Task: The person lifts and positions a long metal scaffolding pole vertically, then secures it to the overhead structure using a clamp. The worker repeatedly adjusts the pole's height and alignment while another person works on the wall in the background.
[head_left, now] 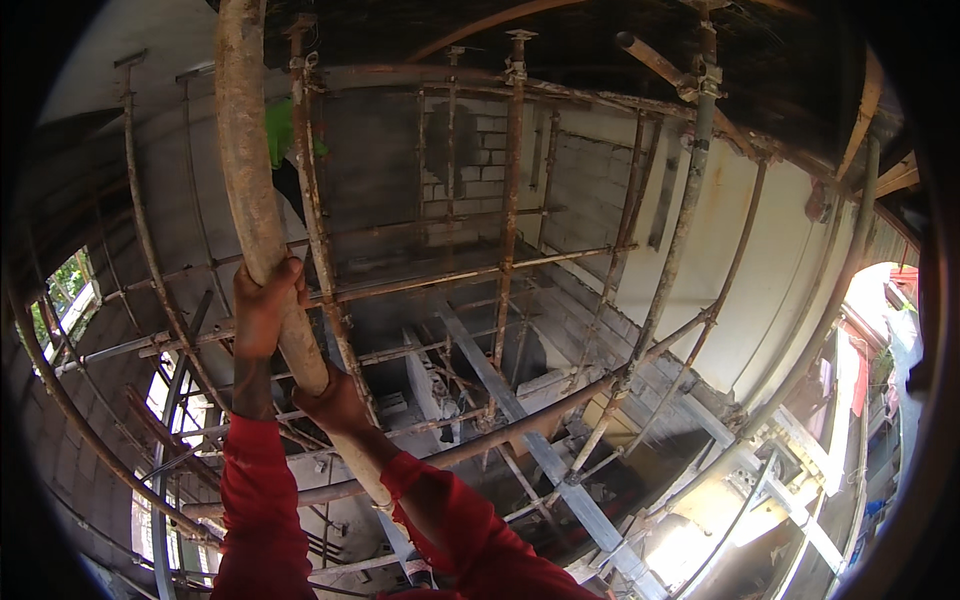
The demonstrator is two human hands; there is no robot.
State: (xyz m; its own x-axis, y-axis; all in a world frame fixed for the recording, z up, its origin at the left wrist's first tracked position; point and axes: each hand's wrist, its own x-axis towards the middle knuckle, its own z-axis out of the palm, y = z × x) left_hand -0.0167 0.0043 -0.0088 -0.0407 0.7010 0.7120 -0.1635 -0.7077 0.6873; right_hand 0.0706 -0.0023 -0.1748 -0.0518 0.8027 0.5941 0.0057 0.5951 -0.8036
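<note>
A long, rust-stained scaffold pole (245, 140) rises at a slight tilt from between my forearms past the top of the view. My left hand (264, 303) is wrapped round it near mid-height. Lower down and nearer to me, my right hand (335, 400) is closed round the same pole, its fingers partly hidden. Both arms are in red sleeves and reach forward. Just behind the pole stands a thinner rusty upright (312, 200), apart from my hands. The held pole's upper end is out of view, and its lower part passes behind my right forearm.
Rusty uprights and crossbars (470, 273) form a scaffold all round. A thick horizontal pole (460, 452) crosses in front of me, and a long grey plank (520, 425) runs below it. Clamps (708, 80) join poles at upper right. Someone in green (280, 132) is partly hidden beyond the pole.
</note>
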